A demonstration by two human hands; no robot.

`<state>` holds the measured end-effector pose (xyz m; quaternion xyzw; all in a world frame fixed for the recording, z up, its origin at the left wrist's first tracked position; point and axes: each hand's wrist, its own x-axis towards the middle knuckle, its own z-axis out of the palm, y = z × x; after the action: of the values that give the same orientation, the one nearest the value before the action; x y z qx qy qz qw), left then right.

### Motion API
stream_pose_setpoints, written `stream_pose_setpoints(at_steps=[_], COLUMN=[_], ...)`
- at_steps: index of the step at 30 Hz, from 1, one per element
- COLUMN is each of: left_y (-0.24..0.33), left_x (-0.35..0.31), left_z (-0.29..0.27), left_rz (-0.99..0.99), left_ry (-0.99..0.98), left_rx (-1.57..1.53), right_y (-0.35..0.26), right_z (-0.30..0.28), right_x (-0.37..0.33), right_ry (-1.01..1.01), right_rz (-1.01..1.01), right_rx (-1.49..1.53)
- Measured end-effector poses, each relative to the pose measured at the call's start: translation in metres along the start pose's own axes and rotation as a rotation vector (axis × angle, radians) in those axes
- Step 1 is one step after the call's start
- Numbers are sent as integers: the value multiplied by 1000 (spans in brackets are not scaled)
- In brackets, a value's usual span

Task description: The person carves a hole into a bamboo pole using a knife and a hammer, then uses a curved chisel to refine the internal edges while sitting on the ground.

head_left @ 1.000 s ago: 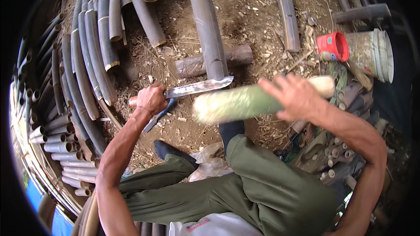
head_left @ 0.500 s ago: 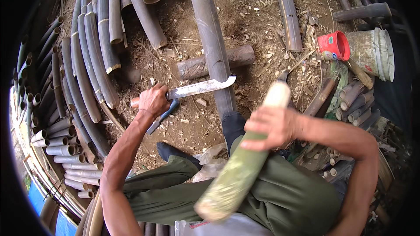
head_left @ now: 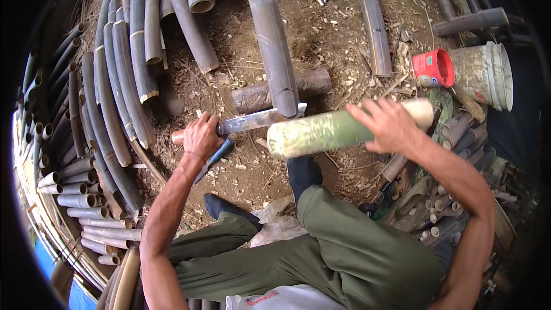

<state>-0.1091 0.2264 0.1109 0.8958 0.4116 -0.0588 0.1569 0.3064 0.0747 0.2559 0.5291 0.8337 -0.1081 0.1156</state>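
Observation:
My left hand (head_left: 201,136) is closed round the wooden handle of a machete (head_left: 250,121). Its blade points right and crosses the near part of a dark bamboo pole (head_left: 272,43), which lies propped on a short log (head_left: 315,82). Whether the blade has cut in, I cannot tell. My right hand (head_left: 389,125) grips a thick green club-like mallet (head_left: 324,132), pale and battered at its left end. It hovers almost level just below the blade tip, hiding the pole's near end. A blue-handled knife (head_left: 217,154) lies on the ground below my left hand.
Several cut bamboo poles (head_left: 123,74) lie in rows at left, with more along the far edge. To the right stand a red tub (head_left: 434,68) and a dirty white bucket (head_left: 482,74), above short bamboo pieces (head_left: 464,132). My feet (head_left: 304,177) are near the mallet; chips litter the soil.
My right hand has swung the mallet up and forward from over my right thigh, turning it nearly level near the blade. My left hand and the machete have stayed nearly in place.

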Motion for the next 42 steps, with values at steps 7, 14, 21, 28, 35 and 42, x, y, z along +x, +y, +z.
stream_pose_setpoints(at_steps=[7,14,21,28,35,42], left_y=[45,-18,-21,-21,-19,-20], left_x=[-64,-8,73,75,70,63], left_z=[7,-24,-88,-94,-82,-74], left_rz=[15,-260,-161,-158,-172,-158], left_ry=[92,-91,-323,-364,-352,-315], left_rx=[19,-393,-4,46,36,39], right_y=[-85,-69,-42,-17,-31,-17], right_z=[4,9,-12,-55,-21,-13], right_x=[-62,-96,-78,-43,27,49], right_ry=[132,100,201,293,602,437], right_rz=[-53,342,660,638,407,403], right_rx=[542,881,1385,1458,945,571])
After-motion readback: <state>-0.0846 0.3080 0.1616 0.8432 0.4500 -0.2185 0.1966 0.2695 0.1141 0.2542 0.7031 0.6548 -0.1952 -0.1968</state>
